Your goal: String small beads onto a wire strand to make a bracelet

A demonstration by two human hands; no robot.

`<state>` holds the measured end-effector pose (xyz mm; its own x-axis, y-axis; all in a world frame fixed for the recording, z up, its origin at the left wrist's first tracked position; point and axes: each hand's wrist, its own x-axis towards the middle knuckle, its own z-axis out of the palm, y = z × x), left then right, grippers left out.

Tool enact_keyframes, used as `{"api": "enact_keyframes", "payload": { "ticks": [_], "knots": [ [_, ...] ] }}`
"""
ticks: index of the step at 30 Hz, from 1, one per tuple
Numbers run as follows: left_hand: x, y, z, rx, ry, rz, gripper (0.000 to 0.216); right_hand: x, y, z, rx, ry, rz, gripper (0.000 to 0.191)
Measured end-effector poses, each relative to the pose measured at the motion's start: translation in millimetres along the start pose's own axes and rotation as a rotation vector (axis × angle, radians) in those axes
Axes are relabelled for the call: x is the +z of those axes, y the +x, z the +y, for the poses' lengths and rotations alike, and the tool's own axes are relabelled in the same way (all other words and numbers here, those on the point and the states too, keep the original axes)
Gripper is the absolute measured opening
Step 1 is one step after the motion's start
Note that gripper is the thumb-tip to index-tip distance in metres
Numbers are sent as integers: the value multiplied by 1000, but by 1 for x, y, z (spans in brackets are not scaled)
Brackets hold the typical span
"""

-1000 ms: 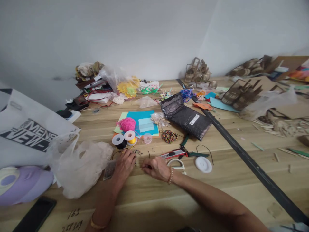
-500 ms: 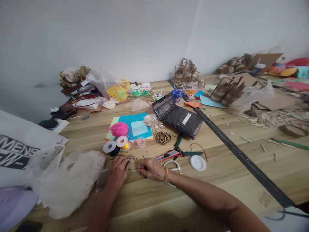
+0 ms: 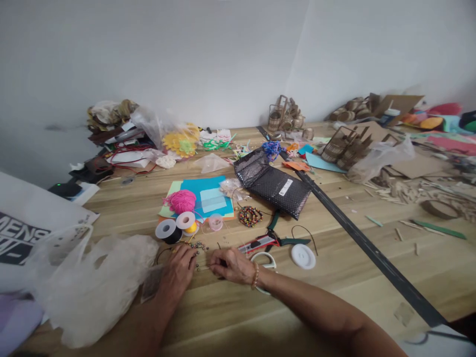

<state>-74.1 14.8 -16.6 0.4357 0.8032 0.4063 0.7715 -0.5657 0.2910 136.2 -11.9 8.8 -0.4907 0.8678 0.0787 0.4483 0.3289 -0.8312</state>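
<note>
My left hand [image 3: 179,267] rests palm down on the wooden table, its fingers bent loosely over small loose dark beads [image 3: 201,246]. To its right, my right hand [image 3: 229,265] is closed in a pinch, with a fine thread just showing at the fingertips. A beaded bracelet circles my right wrist. Behind the hands stand a black spool [image 3: 168,230], a yellow-thread spool [image 3: 186,221] and a small clear spool [image 3: 215,222]. Scissors with pale handles [image 3: 265,259] lie partly under my right forearm, beside a red utility knife [image 3: 258,243].
A coil of colourful beads [image 3: 250,216] lies near a black bubble mailer [image 3: 277,188]. Pink yarn [image 3: 182,201] sits on blue paper [image 3: 189,184]. There are green-handled pliers [image 3: 293,241], a white disc [image 3: 303,256], a plastic bag [image 3: 111,282] at left and small woven baskets [image 3: 340,144] at right.
The view has shifted slightly, so most things sit a little lower and further left. Both hands stay almost in place; a bit of thread now shows at my right fingertips.
</note>
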Motion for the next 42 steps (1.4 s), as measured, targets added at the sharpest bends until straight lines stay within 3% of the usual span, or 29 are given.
{"api": "enact_keyframes", "payload": {
  "ticks": [10, 33, 37, 42],
  "knots": [
    [-8, 2, 13, -118, -17, -107, 19, 1, -2, 0, 42, 25, -9, 8],
    [-17, 6, 28, -103, 85, -180, 21, 0, -3, -1, 26, 37, -37, 10],
    [-14, 6, 30, -97, 42, -127, 22, 0, -5, -3, -17, 15, -22, 8],
    [-15, 8, 36, -133, -173, 64, 18, 1, -7, -6, -108, 37, -22, 8]
  ]
}}
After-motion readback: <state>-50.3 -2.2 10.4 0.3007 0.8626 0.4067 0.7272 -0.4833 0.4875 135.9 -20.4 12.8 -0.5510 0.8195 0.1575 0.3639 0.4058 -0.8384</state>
